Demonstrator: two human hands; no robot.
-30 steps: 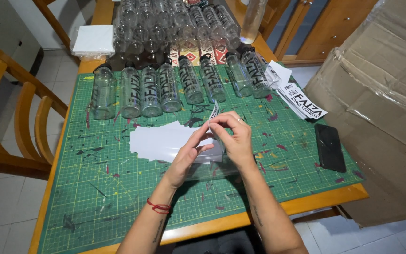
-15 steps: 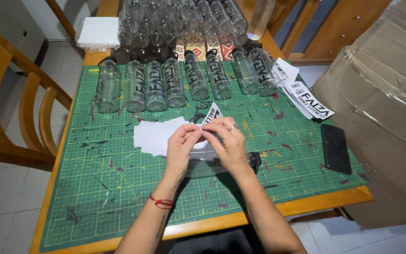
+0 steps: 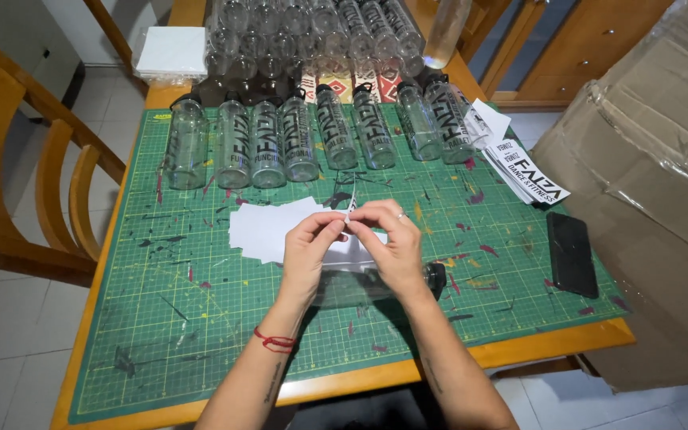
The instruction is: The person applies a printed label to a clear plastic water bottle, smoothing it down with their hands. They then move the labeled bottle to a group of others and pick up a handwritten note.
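Between the hands [image 3: 352, 239] a thin paper sticker [image 3: 351, 204] stands pinched, matt white. Under the wrists lies a clear plastic bottle [image 3: 360, 283], smooth and glossy, with a black plastic cap. Beneath the hands spreads a matt green cutting mat [image 3: 161, 318], scuffed and flecked with paint. Just left of the fingers lie matt white paper sheets [image 3: 268, 227]. The bench [image 3: 535, 346] edge near the forearms is smooth varnished wood. Well right of the hands a glossy black phone [image 3: 572, 253] lies beside rough brown cardboard [image 3: 654, 183] wrapped in shiny film.

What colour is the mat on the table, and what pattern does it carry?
Green, with a fine pale grid and paint flecks; the head view shows the mat best.
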